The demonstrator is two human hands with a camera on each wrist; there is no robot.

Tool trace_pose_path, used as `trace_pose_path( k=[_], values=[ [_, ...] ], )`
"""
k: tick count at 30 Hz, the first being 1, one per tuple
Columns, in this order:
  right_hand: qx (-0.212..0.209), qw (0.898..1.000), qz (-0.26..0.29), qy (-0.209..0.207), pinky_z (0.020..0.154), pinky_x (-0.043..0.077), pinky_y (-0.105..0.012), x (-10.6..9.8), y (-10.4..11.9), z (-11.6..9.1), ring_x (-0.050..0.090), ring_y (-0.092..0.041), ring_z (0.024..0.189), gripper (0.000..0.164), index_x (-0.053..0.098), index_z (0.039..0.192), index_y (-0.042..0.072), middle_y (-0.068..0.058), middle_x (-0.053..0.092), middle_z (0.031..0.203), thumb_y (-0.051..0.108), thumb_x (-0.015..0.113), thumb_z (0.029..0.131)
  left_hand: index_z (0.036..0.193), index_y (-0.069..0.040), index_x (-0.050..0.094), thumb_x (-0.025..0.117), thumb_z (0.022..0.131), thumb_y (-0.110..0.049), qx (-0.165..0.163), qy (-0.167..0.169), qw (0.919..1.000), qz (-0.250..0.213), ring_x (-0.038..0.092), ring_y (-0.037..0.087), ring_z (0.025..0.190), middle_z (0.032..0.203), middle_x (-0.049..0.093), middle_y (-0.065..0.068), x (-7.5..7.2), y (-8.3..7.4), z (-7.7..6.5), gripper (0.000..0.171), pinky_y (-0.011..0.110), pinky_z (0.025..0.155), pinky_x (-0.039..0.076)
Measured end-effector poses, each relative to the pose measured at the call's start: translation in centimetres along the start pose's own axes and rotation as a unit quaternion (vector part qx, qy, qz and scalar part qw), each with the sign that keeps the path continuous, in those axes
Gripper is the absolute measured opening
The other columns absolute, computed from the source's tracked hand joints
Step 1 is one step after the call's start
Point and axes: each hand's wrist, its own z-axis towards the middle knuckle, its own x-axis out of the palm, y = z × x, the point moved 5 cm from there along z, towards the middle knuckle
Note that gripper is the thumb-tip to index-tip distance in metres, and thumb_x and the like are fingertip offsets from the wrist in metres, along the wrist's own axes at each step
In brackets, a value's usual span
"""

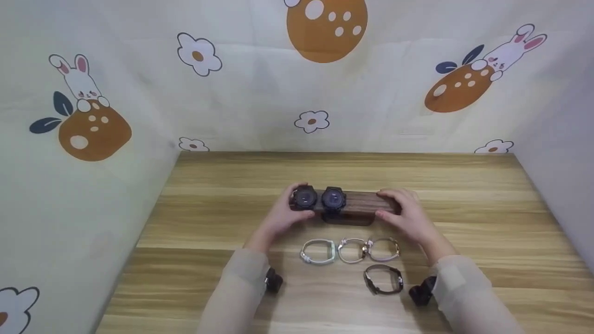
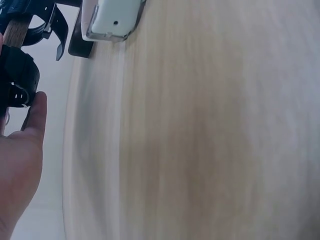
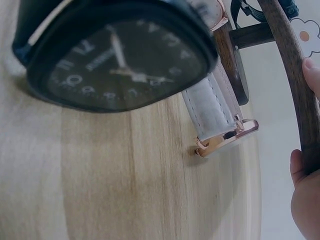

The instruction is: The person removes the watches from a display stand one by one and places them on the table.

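A dark brown wooden watch stand [image 1: 364, 202], a long bar over a rounded base [image 1: 348, 221], spans the space between both hands. Two black watches sit on the bar's left half, the outer watch [image 1: 305, 198] at its end and the inner watch [image 1: 333, 198] beside it. My left hand [image 1: 278, 217] grips the left end, its thumb against the strap of the outer watch in the left wrist view. At the bare right end, my right hand [image 1: 409, 217] pinches the bar [image 3: 296, 80] between thumb in front and fingers behind.
Before the stand, a mint watch [image 1: 319, 264], a light-strapped watch [image 1: 352, 261] and a pinkish watch [image 1: 383, 260] form a row on the wooden table [image 1: 195, 222]. Nearer lies a black watch [image 1: 384, 292]. A patterned cloth [image 1: 250, 93] hangs behind the table.
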Motion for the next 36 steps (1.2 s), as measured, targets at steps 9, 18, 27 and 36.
trace_pose_path(
  k=[9,18,27,36],
  values=[
    [0.016,1.000,0.002,0.009,0.100,0.030,-0.055,0.1,0.1,-0.1,0.037,-0.033,0.117,0.052,0.057,0.125,0.013,-0.015,0.051,0.128,0.026,0.075,0.078,0.139,-0.016,0.041,0.081,0.069,-0.014,0.007,-0.003,1.0000,0.000,0.046,0.028,0.119,0.133,0.049,0.010,-0.2,0.0,-0.1,0.080,0.047,0.106,0.028],
    [-0.003,1.000,-0.001,-0.002,0.098,0.032,-0.053,0.0,0.2,0.0,0.040,-0.031,0.114,0.051,0.058,0.123,0.011,-0.014,0.053,0.125,0.024,0.076,0.077,0.136,-0.020,0.044,0.081,0.068,-0.011,-0.002,-0.008,0.9999,-0.007,0.046,0.030,0.118,0.131,0.049,0.013,-0.3,-0.1,-0.1,0.078,0.048,0.106,0.028],
    [0.005,1.000,0.004,-0.001,0.099,0.030,-0.054,-0.1,0.1,0.0,0.038,-0.032,0.115,0.052,0.057,0.124,0.011,-0.015,0.052,0.127,0.023,0.076,0.077,0.136,-0.012,0.044,0.081,0.067,-0.008,0.015,-0.021,0.9996,-0.010,0.048,0.030,0.115,0.128,0.051,0.014,-0.6,-0.3,-0.3,0.078,0.046,0.103,0.032],
    [0.005,1.000,0.003,-0.003,0.096,0.033,-0.051,-0.1,0.1,0.1,0.040,-0.031,0.111,0.052,0.058,0.123,0.010,-0.015,0.054,0.123,0.022,0.077,0.076,0.138,-0.014,0.043,0.080,0.067,-0.007,0.017,-0.037,0.9991,-0.009,0.045,0.030,0.120,0.133,0.049,0.013,-1.1,0.0,-0.7,0.081,0.046,0.106,0.029]
  ],
)
